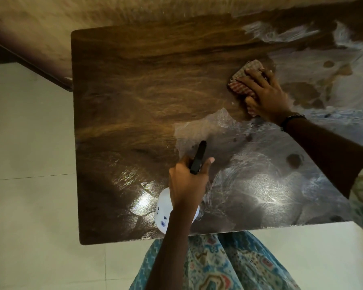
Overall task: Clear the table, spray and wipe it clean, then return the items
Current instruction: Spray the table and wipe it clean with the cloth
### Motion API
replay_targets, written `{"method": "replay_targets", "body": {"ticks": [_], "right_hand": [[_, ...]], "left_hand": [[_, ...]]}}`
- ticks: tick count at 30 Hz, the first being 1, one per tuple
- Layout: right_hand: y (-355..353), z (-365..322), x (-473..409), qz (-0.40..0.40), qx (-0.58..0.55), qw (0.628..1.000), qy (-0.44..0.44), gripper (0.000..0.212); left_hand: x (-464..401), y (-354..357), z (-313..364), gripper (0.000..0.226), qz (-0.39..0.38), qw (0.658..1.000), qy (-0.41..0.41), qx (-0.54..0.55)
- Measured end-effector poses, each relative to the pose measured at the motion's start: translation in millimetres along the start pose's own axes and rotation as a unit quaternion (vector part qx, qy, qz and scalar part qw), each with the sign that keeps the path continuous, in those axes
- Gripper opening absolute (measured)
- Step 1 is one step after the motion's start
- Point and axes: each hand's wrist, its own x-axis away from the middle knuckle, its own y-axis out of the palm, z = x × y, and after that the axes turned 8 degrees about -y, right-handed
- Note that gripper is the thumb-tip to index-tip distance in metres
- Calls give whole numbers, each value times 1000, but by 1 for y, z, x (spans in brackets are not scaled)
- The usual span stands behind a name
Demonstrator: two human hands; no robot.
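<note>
Two hands work over one wooden table [124, 84] as I watch from the head camera. My count stands at one spray bottle [166, 210], one checked cloth [242, 80] and one tabletop. Gripping the bottle's neck, the left hand [187, 185] has its fingers curled round it; the black nozzle [198, 158] points away over the wood while the white body hangs above the near edge. Farther off to the right, the right hand [264, 97] presses the bunched red-and-white cloth flat against the surface, fingers spread over it and thumb tucked at its side. One dark beaded bracelet [291, 119] circles that wrist. Wet, streaky film covers the table's right and near portions; the left part shows bare brown grain. Pale floor tiles [29, 164] lie beside the table.
</note>
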Motion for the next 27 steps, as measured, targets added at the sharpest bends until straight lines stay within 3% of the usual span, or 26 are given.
{"method": "replay_targets", "body": {"ticks": [3, 6, 8, 11, 15, 18, 21, 25, 27], "right_hand": [[5, -4, 2, 2, 8, 1000, 22, 56], [8, -7, 1, 5, 4, 999, 36, 55], [10, -9, 2, 8, 2, 999, 37, 54], [11, -14, 4, 12, -1, 999, 31, 54], [12, -20, 10, -1, 3, 999, 43, 54], [15, -25, 16, -5, 4, 999, 43, 53], [18, -25, 19, 2, 4, 999, 40, 53], [22, -23, 20, 25, -4, 999, 46, 52], [23, -22, 20, 27, -2, 999, 47, 52]], "left_hand": [[-2, 2, -3, 49, 40, 996, -62, -47], [-1, -2, -6, 58, 27, 991, -88, -97], [1, -11, -4, 44, 0, 996, -87, -38], [8, -32, 2, 13, -16, 993, -14, 119], [22, -47, 2, 11, -4, 973, 154, 170], [29, -47, -1, 33, -49, 972, 154, 170], [25, -47, -14, 39, -84, 976, 157, 127], [22, -49, -25, 31, -109, 971, 168, 131], [20, -46, -21, 28, -76, 968, 199, 136]]}}
